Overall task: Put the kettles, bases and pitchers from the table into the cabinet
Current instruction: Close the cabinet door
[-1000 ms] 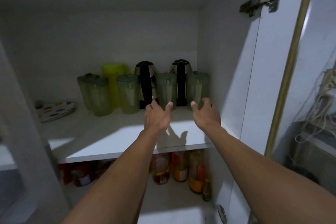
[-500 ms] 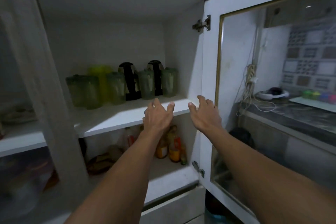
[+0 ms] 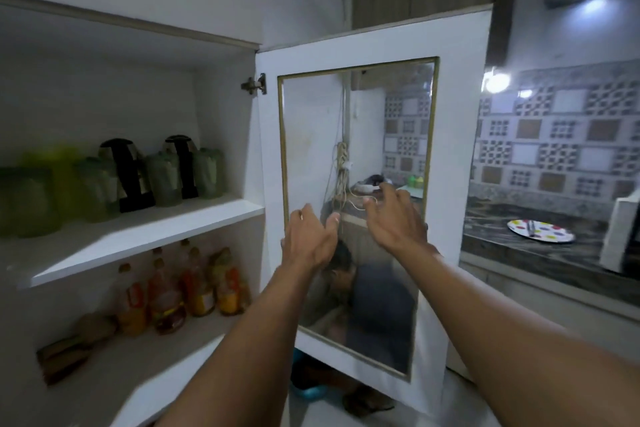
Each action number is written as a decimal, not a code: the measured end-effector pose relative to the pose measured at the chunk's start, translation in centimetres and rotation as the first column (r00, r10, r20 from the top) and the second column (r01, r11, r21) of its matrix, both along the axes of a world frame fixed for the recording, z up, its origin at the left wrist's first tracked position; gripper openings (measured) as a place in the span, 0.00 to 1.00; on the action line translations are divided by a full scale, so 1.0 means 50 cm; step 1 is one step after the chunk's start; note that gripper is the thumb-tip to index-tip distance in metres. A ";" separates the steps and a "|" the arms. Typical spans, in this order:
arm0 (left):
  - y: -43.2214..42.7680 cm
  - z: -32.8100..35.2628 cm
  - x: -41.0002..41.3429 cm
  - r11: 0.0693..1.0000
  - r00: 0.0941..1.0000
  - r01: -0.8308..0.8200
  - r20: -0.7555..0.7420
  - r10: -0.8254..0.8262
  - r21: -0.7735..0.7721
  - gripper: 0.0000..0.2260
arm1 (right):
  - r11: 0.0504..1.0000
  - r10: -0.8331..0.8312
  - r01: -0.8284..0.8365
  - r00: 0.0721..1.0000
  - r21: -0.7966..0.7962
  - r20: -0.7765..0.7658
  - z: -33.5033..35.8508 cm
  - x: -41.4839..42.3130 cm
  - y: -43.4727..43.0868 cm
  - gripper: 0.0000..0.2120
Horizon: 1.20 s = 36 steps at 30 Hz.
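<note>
Both hands are raised in front of the glass pane of the open cabinet door, empty and with fingers spread: the left hand is loosely cupped near the pane's lower left, and the right hand, slightly higher, has its fingers curled forward; whether either palm touches the glass cannot be told. To the left of the door, on the upper shelf of the cabinet, stand two kettles, the left kettle and the right kettle, each metal-bodied with a black handle and black foot. Green pitchers are lined up along the same shelf: one just right of the right kettle, one between the two kettles, one left of the left kettle, and a blurred one furthest from the door, with a brighter yellow-green pitcher behind it. On the shelf below, left of the door's lower half, stands a cluster of bottles with orange and amber contents. To the right of the door a dark countertop carries a spotted plate before a patterned tile wall.
</note>
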<state>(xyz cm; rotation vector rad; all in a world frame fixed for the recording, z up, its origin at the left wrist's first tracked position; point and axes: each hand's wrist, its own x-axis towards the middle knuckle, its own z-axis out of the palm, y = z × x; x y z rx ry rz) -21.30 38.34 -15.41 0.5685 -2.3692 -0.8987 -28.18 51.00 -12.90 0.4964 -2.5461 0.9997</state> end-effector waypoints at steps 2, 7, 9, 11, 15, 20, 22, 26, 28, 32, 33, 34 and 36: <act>0.055 0.007 -0.026 1.000 1.000 0.020 0.006 -0.020 -0.017 0.31 | 0.999 -0.038 0.038 0.999 0.006 -0.014 0.006 -0.013 0.061 0.21; 0.197 0.005 -0.114 0.996 0.996 0.084 0.021 -0.084 -0.030 0.31 | 0.988 -0.148 0.148 0.989 -0.030 0.021 0.021 -0.082 0.209 0.23; 0.250 0.003 -0.156 0.994 0.995 0.105 0.009 -0.104 -0.028 0.31 | 0.985 -0.160 0.162 0.986 -0.055 0.037 0.027 -0.114 0.256 0.25; 0.301 -0.002 -0.200 0.996 0.996 0.090 -0.011 -0.090 -0.008 0.32 | 0.986 -0.145 0.148 0.988 -0.072 0.044 0.030 -0.152 0.294 0.26; 0.399 -0.016 -0.277 0.998 0.997 0.057 -0.047 -0.056 0.018 0.33 | 0.995 -0.066 0.070 0.997 -0.070 0.050 0.036 -0.240 0.348 0.27; 0.447 -0.026 -0.346 1.000 0.999 -0.027 -0.028 0.027 0.007 0.38 | 0.985 0.095 -0.078 0.990 -0.156 0.103 0.051 -0.337 0.352 0.31; 0.448 -0.025 -0.366 0.998 0.998 -0.065 -0.006 0.065 0.004 0.41 | 0.972 0.155 -0.133 0.983 -0.194 0.102 0.064 -0.361 0.343 0.31; 0.452 -0.004 -0.391 0.993 0.993 -0.117 -0.018 0.117 -0.017 0.45 | 0.948 0.231 -0.212 0.972 -0.239 0.054 0.106 -0.387 0.332 0.25; 0.456 0.008 -0.394 0.992 0.993 -0.119 -0.023 0.118 -0.046 0.46 | 0.925 0.283 -0.267 0.959 -0.270 0.024 0.123 -0.392 0.324 0.21; 0.460 0.035 -0.392 0.987 0.992 -0.124 -0.041 0.121 -0.102 0.50 | 0.881 0.306 -0.267 0.951 -0.391 0.040 0.146 -0.386 0.318 0.24; 0.463 0.041 -0.389 0.987 0.992 -0.118 -0.054 0.113 -0.105 0.50 | 0.876 0.299 -0.254 0.953 -0.409 0.050 0.151 -0.381 0.319 0.25; 0.466 0.047 -0.384 0.988 0.992 -0.112 -0.069 0.105 -0.104 0.50 | 0.870 0.294 -0.245 0.955 -0.427 0.051 0.155 -0.376 0.320 0.26; 0.469 0.056 -0.371 0.987 0.989 -0.114 -0.104 0.102 -0.115 0.51 | 0.854 0.292 -0.236 0.955 -0.464 0.051 0.163 -0.353 0.322 0.25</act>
